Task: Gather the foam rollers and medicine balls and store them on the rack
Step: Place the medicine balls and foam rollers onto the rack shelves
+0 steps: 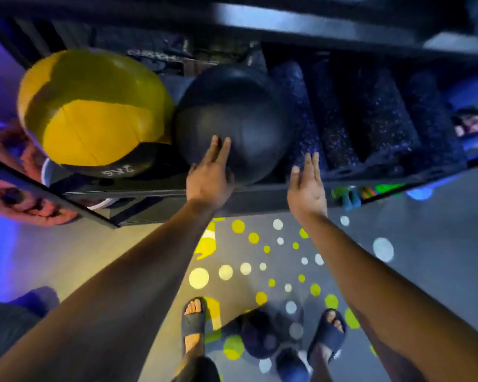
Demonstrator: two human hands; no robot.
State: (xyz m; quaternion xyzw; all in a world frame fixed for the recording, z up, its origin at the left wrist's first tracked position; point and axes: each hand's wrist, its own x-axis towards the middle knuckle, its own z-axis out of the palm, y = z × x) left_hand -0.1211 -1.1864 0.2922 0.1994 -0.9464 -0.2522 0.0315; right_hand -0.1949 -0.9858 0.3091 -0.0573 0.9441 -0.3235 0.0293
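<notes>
So the black medicine ball (232,111) is on the rack (155,193) shelf, up against the yellow medicine ball (94,111) on its left, with the row of speckled foam rollers (381,119) on its right, and it's pretty close to the front edge. The left hand (209,179) lies flat on the near face of the ball with the fingers straight, not gripping anything. The right hand (305,188) is open too, fingers loose and straight. It hovers at the shelf lip just beside the ball, in front of the first roller, and I can't tell if it touches either one. My read is that this is the seat-it-properly step. I'd push straight back with the flat palm, low on the ball, so it rolls in rather than climbing the yellow one. The right hand can act as a stop in case the ball rolls out over the edge. Only let go once it sits behind the lip and doesn't rock. There's also a dark round thing (260,337) on the floor between the feet. It's blurry, possibly another ball to collect, so mind the toes when stepping back.
</notes>
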